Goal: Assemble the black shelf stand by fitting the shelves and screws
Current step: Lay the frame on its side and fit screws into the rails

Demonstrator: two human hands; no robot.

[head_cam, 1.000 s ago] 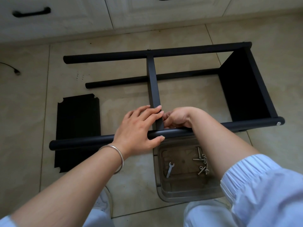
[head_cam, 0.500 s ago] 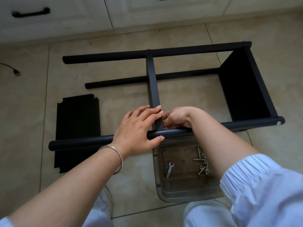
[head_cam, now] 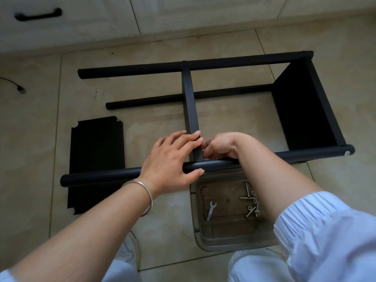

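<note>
The black shelf stand lies on its side on the tiled floor. My left hand (head_cam: 171, 159) lies over the near pole (head_cam: 101, 177), fingers straight across the middle shelf (head_cam: 190, 102) edge and thumb hooked under the pole. Just right of that shelf, behind the pole, my right hand (head_cam: 219, 145) is curled with its fingertips hidden. An end shelf (head_cam: 301, 110) joins the far pole (head_cam: 132, 69) and the near pole at the right, with a screw head (head_cam: 346, 153) in the pole end. Loose screws (head_cam: 251, 202) and a small wrench (head_cam: 211, 210) lie in a clear tray (head_cam: 196, 220).
A loose black shelf panel (head_cam: 95, 151) lies flat on the floor at the left, partly under the near pole. A third pole (head_cam: 142, 101) runs low behind the middle shelf. White cabinets with a black handle (head_cam: 37, 15) line the back. A cable end (head_cam: 18, 87) lies far left.
</note>
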